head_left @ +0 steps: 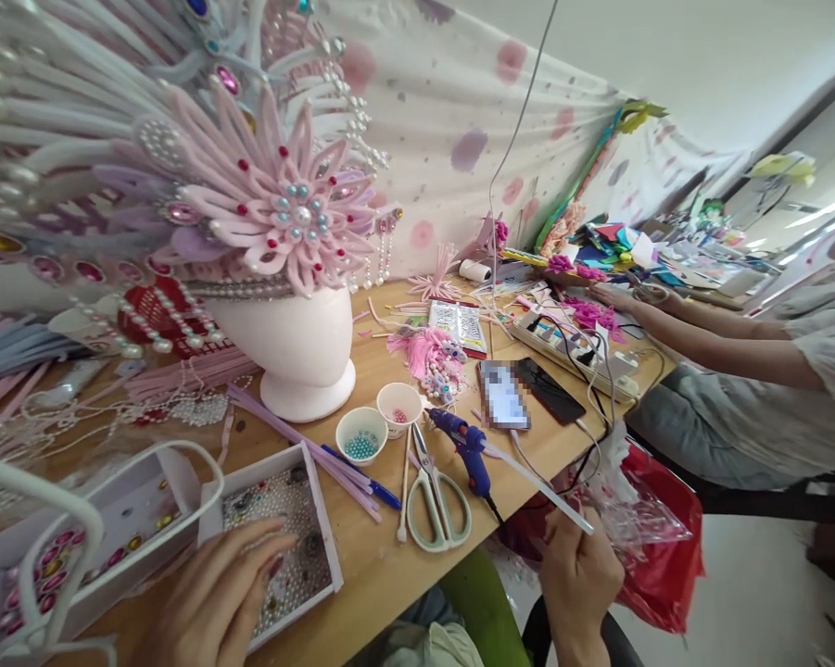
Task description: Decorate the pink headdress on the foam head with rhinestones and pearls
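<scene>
My left hand is over a white box of loose pearls and small gems. Its fingers are stretched and nothing shows in them. Off the table's front edge, my right hand is closed; what it holds, if anything, is hidden. The free end of a clear glue stick passes in front of its knuckles. That stick comes out of the back of a blue glue gun lying on the table. A pink and white beaded headdress sits on a white mannequin head.
Scissors, a blue pen and two paper cups of beads lie between the box and the glue gun. Behind are phones and a power strip. Another box stands left. A co-worker's arms are at right.
</scene>
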Demonstrator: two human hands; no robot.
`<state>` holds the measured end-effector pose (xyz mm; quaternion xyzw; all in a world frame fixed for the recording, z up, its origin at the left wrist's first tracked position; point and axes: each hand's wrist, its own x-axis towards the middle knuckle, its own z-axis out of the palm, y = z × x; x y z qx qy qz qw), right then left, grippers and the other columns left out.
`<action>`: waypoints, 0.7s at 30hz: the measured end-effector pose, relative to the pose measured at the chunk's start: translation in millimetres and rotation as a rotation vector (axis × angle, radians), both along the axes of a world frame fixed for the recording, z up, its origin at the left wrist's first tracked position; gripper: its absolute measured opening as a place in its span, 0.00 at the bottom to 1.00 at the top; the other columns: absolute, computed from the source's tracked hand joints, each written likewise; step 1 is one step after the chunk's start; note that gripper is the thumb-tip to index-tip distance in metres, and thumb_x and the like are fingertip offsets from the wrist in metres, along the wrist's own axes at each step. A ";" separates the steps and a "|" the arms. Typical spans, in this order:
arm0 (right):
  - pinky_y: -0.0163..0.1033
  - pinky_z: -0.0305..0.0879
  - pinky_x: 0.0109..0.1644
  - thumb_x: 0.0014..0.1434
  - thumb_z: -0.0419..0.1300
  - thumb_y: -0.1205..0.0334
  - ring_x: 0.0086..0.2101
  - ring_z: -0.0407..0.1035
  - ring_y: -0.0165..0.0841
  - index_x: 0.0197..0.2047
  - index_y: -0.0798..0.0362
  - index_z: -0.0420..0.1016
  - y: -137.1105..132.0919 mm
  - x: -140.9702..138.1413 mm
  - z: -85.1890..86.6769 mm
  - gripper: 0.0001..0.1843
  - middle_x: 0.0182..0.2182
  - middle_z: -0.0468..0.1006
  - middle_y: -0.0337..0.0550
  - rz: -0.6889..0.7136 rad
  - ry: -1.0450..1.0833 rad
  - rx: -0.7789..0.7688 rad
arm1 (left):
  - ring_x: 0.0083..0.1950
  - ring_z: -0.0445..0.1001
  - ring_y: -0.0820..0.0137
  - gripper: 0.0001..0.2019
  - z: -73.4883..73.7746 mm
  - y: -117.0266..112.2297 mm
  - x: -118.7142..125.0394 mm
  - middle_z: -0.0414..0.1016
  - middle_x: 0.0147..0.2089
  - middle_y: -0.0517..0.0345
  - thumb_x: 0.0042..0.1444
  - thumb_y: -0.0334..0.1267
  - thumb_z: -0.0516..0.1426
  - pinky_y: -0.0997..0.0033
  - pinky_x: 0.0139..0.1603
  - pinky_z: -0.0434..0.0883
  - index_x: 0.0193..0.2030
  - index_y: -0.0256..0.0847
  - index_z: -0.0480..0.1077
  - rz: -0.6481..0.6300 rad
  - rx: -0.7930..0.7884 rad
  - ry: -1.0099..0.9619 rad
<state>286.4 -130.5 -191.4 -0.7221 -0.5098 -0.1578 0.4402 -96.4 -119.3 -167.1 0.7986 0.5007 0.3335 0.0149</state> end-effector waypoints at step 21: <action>0.36 0.79 0.39 0.69 0.56 0.76 0.34 0.79 0.32 0.43 0.55 0.75 42.4 -196.6 45.3 0.09 0.32 0.86 0.45 1.498 -0.209 0.026 | 0.46 0.82 0.57 0.15 44.2 -27.3 -132.8 0.85 0.45 0.52 0.65 0.42 0.50 0.59 0.49 0.76 0.43 0.44 0.79 0.685 -0.424 0.024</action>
